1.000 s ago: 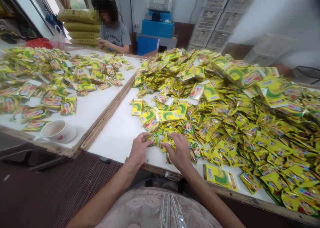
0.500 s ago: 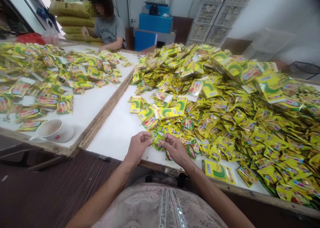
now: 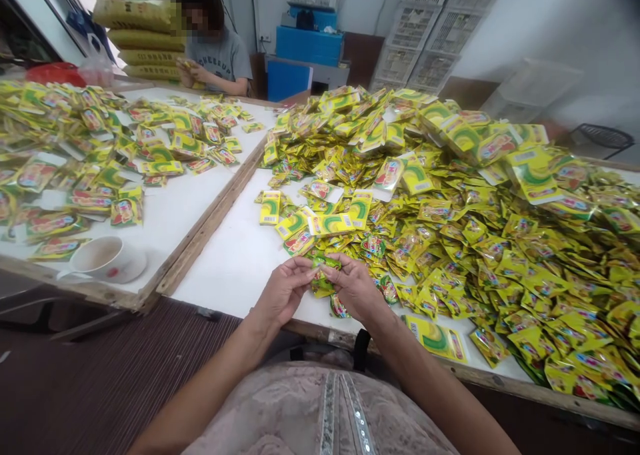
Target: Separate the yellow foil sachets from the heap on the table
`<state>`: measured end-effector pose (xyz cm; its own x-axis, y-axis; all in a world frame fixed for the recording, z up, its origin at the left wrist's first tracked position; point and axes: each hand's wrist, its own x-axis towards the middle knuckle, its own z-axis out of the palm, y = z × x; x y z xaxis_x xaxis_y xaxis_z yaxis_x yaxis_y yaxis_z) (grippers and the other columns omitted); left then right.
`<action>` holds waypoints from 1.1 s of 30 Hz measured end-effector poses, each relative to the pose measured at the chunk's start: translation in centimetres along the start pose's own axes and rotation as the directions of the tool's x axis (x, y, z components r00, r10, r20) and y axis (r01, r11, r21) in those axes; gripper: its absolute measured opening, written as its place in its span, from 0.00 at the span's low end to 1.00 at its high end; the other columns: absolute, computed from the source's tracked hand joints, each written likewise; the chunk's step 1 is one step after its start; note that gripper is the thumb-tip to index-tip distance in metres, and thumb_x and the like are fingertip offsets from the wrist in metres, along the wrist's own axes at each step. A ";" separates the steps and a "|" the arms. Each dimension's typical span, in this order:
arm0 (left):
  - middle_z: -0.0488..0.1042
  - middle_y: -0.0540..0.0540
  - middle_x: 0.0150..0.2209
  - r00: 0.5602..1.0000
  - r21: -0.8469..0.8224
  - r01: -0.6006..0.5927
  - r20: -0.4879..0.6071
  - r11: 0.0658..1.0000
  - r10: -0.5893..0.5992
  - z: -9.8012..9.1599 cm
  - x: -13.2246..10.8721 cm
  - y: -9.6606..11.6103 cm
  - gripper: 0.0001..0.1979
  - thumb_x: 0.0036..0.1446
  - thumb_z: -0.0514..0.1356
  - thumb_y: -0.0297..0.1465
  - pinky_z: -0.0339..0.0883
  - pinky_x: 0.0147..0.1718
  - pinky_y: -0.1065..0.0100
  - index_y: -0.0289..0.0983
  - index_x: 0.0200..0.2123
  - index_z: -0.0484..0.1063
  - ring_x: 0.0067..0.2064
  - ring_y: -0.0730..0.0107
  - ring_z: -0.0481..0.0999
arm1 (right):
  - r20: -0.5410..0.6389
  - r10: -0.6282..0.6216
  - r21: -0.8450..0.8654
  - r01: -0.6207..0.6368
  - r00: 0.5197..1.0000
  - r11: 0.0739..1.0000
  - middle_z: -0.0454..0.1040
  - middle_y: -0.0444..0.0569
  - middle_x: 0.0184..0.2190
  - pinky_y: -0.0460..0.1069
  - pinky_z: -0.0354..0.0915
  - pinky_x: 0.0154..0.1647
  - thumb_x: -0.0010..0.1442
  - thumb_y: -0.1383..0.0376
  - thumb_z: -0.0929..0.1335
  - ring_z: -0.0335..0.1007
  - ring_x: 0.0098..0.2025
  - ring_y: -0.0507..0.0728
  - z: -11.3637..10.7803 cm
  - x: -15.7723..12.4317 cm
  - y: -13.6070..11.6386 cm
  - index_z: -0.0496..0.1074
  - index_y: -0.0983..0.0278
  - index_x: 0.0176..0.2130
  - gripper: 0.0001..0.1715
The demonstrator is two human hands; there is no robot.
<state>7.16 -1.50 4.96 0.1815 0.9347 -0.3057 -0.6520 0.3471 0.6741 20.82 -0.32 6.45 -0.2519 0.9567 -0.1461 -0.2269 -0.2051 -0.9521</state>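
Between the fingertips of both hands is a small green packet [image 3: 323, 283], partly covered by the fingers. My left hand [image 3: 284, 290] pinches its left side, and my right hand [image 3: 354, 287] grips its right side with thumb and fingers. Just beyond them, several flat yellow-green printed pouches [image 3: 331, 225] lie on the white tabletop [image 3: 225, 255]. Two more small green packets lie close by my right hand, one of them a green-and-red packet [image 3: 339, 306] near the table edge. To the right spreads a big heap of small yellow packets [image 3: 480, 242].
A larger yellow pouch [image 3: 437, 338] rests at the front edge. A wooden rail [image 3: 210, 222] divides this table from the left one, where a white cup [image 3: 103, 258] stands near more pouches [image 3: 55, 225]. Across the table a person [image 3: 220, 62] holds something small. Stacked sacks [image 3: 143, 42] stand behind.
Both hands have shifted slightly, my right fingers now further over the green packet. The person across has raised both hands together, holding a small item. The view has moved a little.
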 end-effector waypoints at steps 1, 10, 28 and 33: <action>0.73 0.51 0.24 0.999 -0.027 0.039 0.023 0.999 -0.038 -0.1 0.1 -0.1 0.13 0.34 0.70 0.25 0.63 0.28 0.76 0.34 0.26 0.71 0.27 0.78 0.71 | -0.006 -0.024 -0.039 0.024 1.000 0.999 0.73 0.42 0.25 0.49 0.64 0.32 0.44 0.56 0.73 0.68 0.27 0.51 0.0 0.0 0.0 0.70 0.62 0.35 0.19; 0.74 0.51 0.26 0.996 0.260 -0.086 0.002 0.962 0.089 -0.5 1.0 1.0 0.18 0.36 0.70 0.28 0.64 0.28 0.76 0.33 0.34 0.75 0.28 0.78 0.70 | -0.148 -0.071 -0.166 0.046 0.986 0.985 0.70 0.41 0.24 0.47 0.64 0.32 0.39 0.59 0.75 0.65 0.27 0.50 -1.2 1.9 -0.2 0.70 0.64 0.29 0.17; 0.75 0.50 0.22 0.946 0.442 -0.058 -0.263 0.895 0.191 -3.9 1.7 0.8 0.15 0.33 0.71 0.34 0.63 0.24 0.75 0.33 0.26 0.73 0.25 0.75 0.71 | 0.347 -0.127 -0.836 0.368 0.929 0.406 0.72 0.52 0.50 0.61 0.54 0.55 0.49 0.74 0.63 0.62 0.55 0.62 -3.5 -0.2 2.8 0.68 0.60 0.50 0.28; 0.75 0.50 0.23 0.949 0.493 -0.049 -0.247 0.869 0.194 -4.8 1.6 1.1 0.14 0.36 0.69 0.34 0.59 0.21 0.76 0.34 0.26 0.73 0.24 0.76 0.70 | 0.284 -0.212 -0.869 0.345 0.935 0.355 0.75 0.55 0.44 0.59 0.57 0.50 0.56 0.73 0.59 0.69 0.47 0.61 -3.9 0.4 3.8 0.72 0.62 0.45 0.20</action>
<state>3.19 -0.03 1.99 -0.1362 0.9356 -0.3258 -0.2125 0.2936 0.9320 23.54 0.10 1.72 -0.4550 0.8791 0.1420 0.6503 0.4369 -0.6215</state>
